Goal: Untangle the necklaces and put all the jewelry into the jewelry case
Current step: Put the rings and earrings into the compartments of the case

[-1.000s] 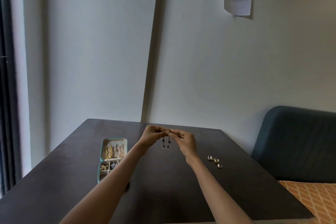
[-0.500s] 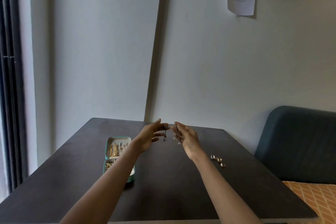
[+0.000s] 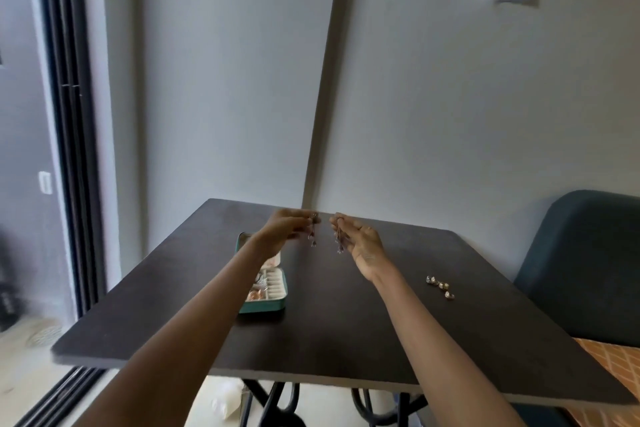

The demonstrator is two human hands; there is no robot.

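Left hand point(image 3: 282, 230) and right hand point(image 3: 360, 241) each pinch a thin, blurred, seemingly beaded dangling strand point(image 3: 313, 236), slightly apart.

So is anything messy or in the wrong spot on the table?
A few small gold pieces lie loose on the table, far to the right of the open jewelry case, not yet put away. Each hand, left hand and right hand, holds a dangling piece above the table. Nothing looks spilled or broken.
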